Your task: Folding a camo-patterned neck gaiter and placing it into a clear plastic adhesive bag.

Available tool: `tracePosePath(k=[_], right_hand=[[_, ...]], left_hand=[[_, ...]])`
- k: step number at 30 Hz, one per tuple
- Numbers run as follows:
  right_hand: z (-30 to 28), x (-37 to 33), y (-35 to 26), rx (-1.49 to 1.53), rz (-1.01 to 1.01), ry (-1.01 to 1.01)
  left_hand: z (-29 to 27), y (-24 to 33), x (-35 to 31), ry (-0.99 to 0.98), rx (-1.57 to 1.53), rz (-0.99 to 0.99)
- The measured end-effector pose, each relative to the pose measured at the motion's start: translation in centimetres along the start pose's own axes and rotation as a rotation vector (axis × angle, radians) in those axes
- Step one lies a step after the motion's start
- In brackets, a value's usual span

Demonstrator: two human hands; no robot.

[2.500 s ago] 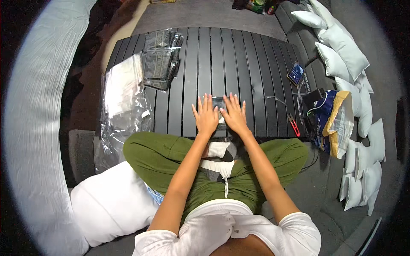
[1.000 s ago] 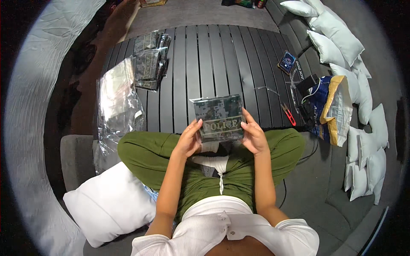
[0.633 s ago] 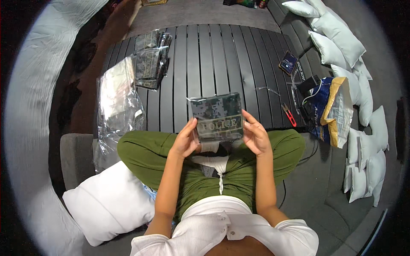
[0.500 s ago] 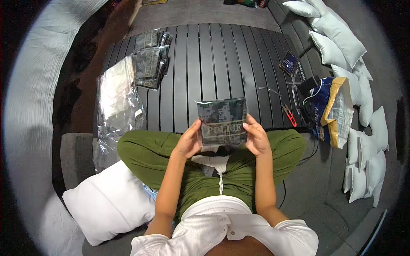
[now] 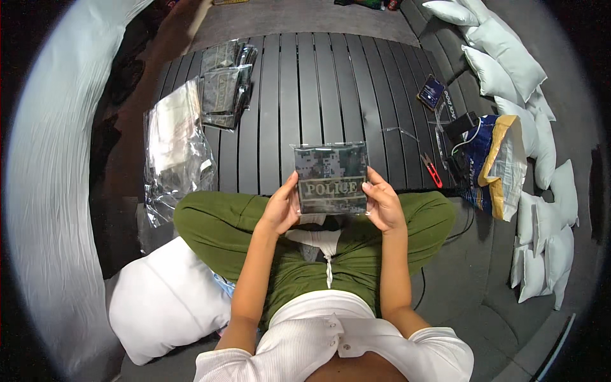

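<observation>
A flat, square camouflage cloth item in a clear plastic sleeve (image 5: 331, 172) is held up over my lap, at the near edge of the slatted table. Printed lettering runs across its front. My left hand (image 5: 282, 207) grips its left edge, fingers closed. On the opposite edge my right hand (image 5: 383, 202) pinches it, thumb on the front face. What lies behind the packet is hidden. Several similar camouflage packets (image 5: 219, 89) are stacked at the table's far left. Nearer on that side lies a pile of clear plastic sleeves (image 5: 175, 140).
Red-handled thread snips (image 5: 433, 172) lie at the right of the black slatted table (image 5: 312, 89). Beyond them is a dark blue card or small packet (image 5: 431, 91). A blue and yellow bag (image 5: 496, 159) stands by the right edge, near cables. White cushions (image 5: 503, 57) line the sofa.
The packet has tipped slightly, so its front faces me more squarely with less glare. Both hands keep nearly the same place and hold.
</observation>
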State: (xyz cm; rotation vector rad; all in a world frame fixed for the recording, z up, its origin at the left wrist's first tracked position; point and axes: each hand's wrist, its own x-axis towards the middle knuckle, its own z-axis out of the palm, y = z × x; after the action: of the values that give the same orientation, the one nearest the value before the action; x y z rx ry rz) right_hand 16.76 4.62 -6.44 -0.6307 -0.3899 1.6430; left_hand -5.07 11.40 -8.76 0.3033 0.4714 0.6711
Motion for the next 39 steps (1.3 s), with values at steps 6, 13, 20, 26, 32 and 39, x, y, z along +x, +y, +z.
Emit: tracePosePath(k=[6, 13, 20, 26, 32, 39], right_hand=[[-2.2, 0.2, 0.8, -0.012, 0.025, 0.102], [-0.3, -0.6, -0.1, -0.335, 0.126, 0.075], [1.2, -0.4, 0.3, -0.298, 0.181, 0.065], [1.2, 0.1, 0.1, -0.274, 0.092, 0.042], [0.4, 1.0, 0.2, -0.397, 0.103, 0.041], [0.4, 2.5, 2.8, -0.415, 0.157, 0.019]], left_hand=[[0.2, -0.6, 0.6, 0.109, -0.023, -0.031], [2.2, 0.2, -0.3, 0.22, 0.033, -0.014], [-0.7, 0.6, -0.8, 0.087, -0.002, -0.012], [-2.0, 2.7, -0.7, 0.154, -0.124, 0.18], [-0.1, 11.2, 1.1, -0.115, -0.072, 0.407], [-4.6, 21.3, 10.7, 0.684, 0.178, 1.103]])
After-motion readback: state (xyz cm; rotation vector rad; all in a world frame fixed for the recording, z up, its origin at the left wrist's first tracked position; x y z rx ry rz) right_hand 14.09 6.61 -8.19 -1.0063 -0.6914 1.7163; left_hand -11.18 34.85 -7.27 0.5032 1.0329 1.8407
